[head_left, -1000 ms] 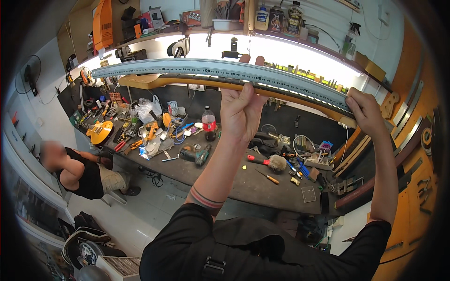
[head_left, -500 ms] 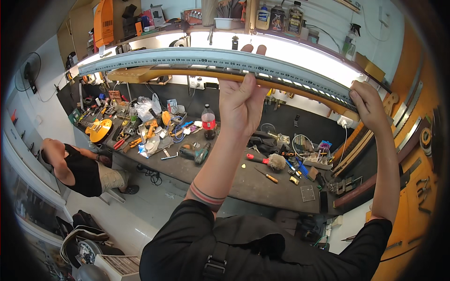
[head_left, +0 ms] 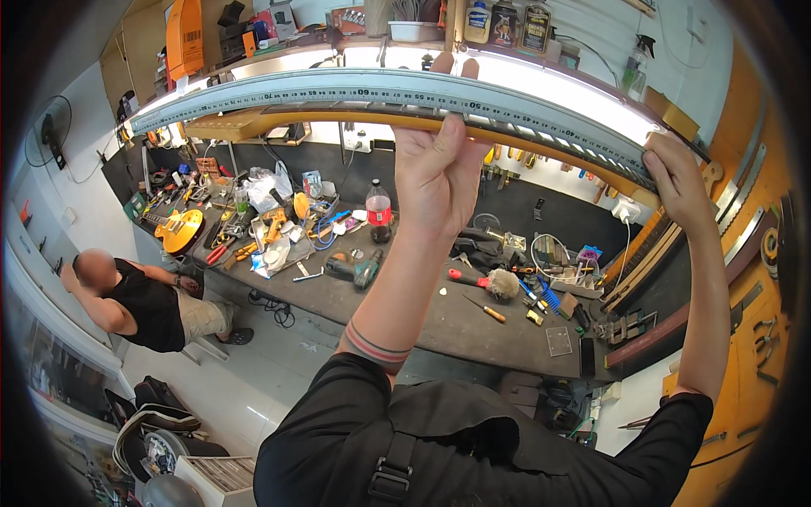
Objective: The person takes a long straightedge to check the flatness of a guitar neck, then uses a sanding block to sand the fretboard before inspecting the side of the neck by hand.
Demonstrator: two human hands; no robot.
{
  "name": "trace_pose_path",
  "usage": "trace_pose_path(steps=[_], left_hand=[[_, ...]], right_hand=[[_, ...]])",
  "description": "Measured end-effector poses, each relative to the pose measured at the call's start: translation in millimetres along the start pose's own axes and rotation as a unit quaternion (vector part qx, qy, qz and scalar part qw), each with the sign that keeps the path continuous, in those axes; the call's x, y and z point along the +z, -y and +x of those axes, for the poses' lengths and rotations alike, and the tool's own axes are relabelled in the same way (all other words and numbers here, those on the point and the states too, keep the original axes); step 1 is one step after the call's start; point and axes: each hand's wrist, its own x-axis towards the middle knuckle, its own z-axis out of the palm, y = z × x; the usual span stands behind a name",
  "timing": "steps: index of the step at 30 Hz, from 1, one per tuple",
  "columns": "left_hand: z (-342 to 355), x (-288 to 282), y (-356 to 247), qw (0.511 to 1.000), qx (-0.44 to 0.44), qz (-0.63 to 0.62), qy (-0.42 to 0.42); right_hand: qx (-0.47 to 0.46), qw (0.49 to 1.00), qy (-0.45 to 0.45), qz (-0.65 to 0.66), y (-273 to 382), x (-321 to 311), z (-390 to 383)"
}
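Observation:
Raised in front of the bright light is a long silver metal ruler (head_left: 338, 91), lying lengthwise along the fretted side of an amber guitar neck (head_left: 346, 119). Narrow bright gaps show between the two toward the right. My left hand (head_left: 438, 173) is closed round the neck near its middle, thumb on the near side and two fingertips rising behind the ruler. At the right end, my right hand (head_left: 683, 182) grips the ruler beside the neck's end; its fingers are partly hidden. The pale headstock (head_left: 221, 128) points left.
Below stretches a cluttered dark workbench (head_left: 405, 317) with a cola bottle (head_left: 378, 211), a cordless drill (head_left: 359, 269), a red-handled brush (head_left: 490, 283) and a yellow guitar body (head_left: 179, 230). Another person (head_left: 148, 296) sits at left. Bottles line the shelf above; tools hang at right.
The ruler and neck have risen slightly on the left and shifted a little right at the other end, both hands still holding. The seated person's head and raised arm have moved.

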Motion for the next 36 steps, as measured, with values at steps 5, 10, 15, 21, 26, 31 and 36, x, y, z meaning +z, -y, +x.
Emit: trace_pose_path(steps=[5,10,15,21,26,31,36], left_hand=[[0,4,-5,0.999,0.026,0.016,0.010],[4,-3,-6,0.999,-0.009,-0.042,0.030],[5,-7,-7,0.999,0.005,-0.021,0.023],[6,-10,-4,0.998,0.001,-0.056,0.018],[3,-7,1,0.996,0.004,-0.084,0.012],[6,-13,0,0.997,-0.004,-0.071,0.040],[0,-11,-5,0.997,-0.008,-0.077,0.025]], right_hand=[[-0.014,1.000,-0.013,-0.014,5,-4,5],[0.002,1.000,0.003,-0.012,7,-7,5],[-0.002,1.000,0.011,-0.015,5,-6,9],[0.007,1.000,-0.013,0.003,-15,1,-2],[-0.024,0.998,-0.051,-0.041,-32,6,-10],[-0.008,1.000,-0.015,-0.026,-30,7,-1],[0.010,1.000,0.011,-0.010,-25,8,0]])
